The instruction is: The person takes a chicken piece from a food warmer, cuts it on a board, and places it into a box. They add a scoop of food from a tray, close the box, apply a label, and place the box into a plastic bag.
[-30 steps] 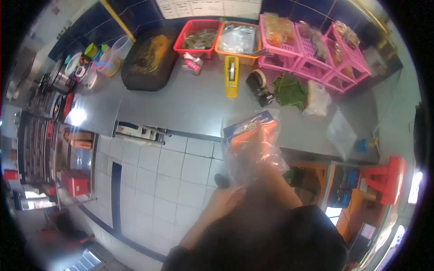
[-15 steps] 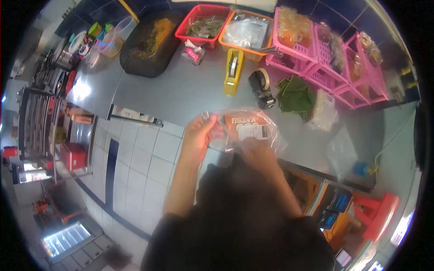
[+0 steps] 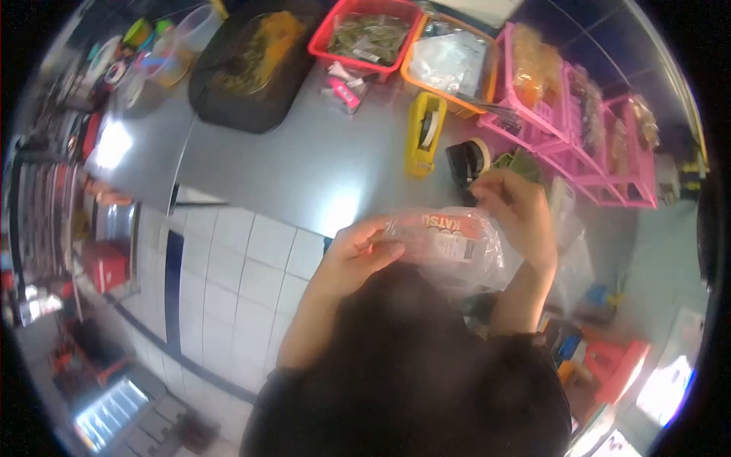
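Observation:
My left hand grips the left end of a clear plastic bag, thumb on the near side. Inside the bag lies an orange pack printed "KATSU", with a white label on it. My right hand is raised above the bag's right end, its thumb and fingers pinched together at the front end of a black tape dispenser that carries a roll of tape. Anything between those fingertips is too small to make out. Part of a green folded item shows behind the right hand.
On the grey counter stand a yellow tape dispenser, a pink tool, a black tray, a red basket, an orange basket and pink racks holding packs. A red stool is lower right.
My right hand has left the bag and moved up and right to the black tape dispenser. The bag has turned slightly, still in my left hand. The view has shifted.

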The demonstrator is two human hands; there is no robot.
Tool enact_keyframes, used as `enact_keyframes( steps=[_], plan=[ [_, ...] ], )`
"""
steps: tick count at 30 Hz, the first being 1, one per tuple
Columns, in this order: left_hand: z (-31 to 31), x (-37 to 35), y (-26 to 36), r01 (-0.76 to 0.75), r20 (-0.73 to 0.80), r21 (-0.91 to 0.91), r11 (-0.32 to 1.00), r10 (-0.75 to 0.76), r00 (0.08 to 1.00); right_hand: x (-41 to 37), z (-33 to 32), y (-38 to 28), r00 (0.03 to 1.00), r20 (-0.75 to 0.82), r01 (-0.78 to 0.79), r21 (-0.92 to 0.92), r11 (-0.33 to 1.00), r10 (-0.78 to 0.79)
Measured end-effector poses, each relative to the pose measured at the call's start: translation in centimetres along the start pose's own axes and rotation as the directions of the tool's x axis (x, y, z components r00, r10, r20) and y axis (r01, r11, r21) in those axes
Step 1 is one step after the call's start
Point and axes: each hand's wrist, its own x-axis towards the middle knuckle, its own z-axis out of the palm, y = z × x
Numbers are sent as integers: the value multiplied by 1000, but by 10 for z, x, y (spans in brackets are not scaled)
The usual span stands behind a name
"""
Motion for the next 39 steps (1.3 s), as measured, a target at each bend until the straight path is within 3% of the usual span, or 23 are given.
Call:
enact_keyframes(
  steps=[1,3,4,5,7,10,11,12,13,14,17,19,21,23,25,27,29,31,32,34,35,37,39],
  plan=[
    [-10,-2,8,19,46,-63,998,-16,999,3,1,-9,999,-33,-25,-29,999,24],
    [-30,1,16,50,129,-143,988,-31,991,7,8,-28,989,-128,-106,-307,946,69],
    [-39,4,16,84,200,-158,984,-52,978,4,18,-31,984,-143,-149,-344,927,105],
    [-49,8,16,126,270,-164,978,-78,960,-1,29,-34,977,-169,-183,-356,916,130],
    [-60,18,16,208,383,-175,962,-128,915,-14,52,-36,941,-44,-329,-355,875,336],
    [-71,31,29,282,537,-92,955,-191,822,-31,82,-20,930,-50,-366,-228,902,365],
    [-72,35,34,262,578,-15,965,-205,790,-37,88,-15,917,-80,-399,-224,889,391],
    [-73,39,39,277,606,-5,961,-218,765,-41,91,-11,899,-159,-438,-338,833,407],
    [-74,43,44,322,631,-53,945,-218,745,-44,92,-8,880,-235,-476,-443,760,414],
    [-75,48,46,367,651,-99,925,-219,727,-47,92,-6,815,-263,-569,-530,628,517],
    [-82,63,40,511,689,-165,844,-272,672,-45,87,-26,765,-341,-642,-466,609,546],
    [-84,66,52,476,697,-127,870,-263,667,-34,90,-42,796,-363,-569,-176,803,484],
    [-87,69,65,426,698,-101,899,-241,674,-13,85,-67,814,-309,-531,-55,846,491],
    [-89,63,73,372,805,-146,917,-109,584,16,82,-84,849,-325,-465,-84,881,417],
    [-100,63,70,294,818,-90,952,-98,567,46,82,-84,865,-361,-414,-119,902,349],
    [-115,67,77,114,860,142,983,-180,478,91,83,-58,934,-358,-118,-288,950,8],
    [-130,61,88,68,851,118,991,-136,507,145,83,-37,935,-298,-264,-224,938,192],
    [-146,63,109,-217,886,245,945,-127,447,198,87,12,895,-370,-366,-290,884,249],
    [-156,62,117,-243,887,244,939,-114,448,219,91,21,899,-378,-347,-301,888,223],
    [-177,58,128,-147,714,511,847,-322,622,261,95,33,792,-524,-563,-430,706,313],
    [-188,54,126,-163,711,512,844,-309,631,276,100,43,798,-527,-549,-436,713,293],
    [-210,51,114,54,436,434,899,-262,861,297,113,65,733,-639,-640,-532,554,232],
    [-228,51,116,67,373,336,939,-198,906,307,113,86,730,-633,-661,-556,503,260]
  ],
)
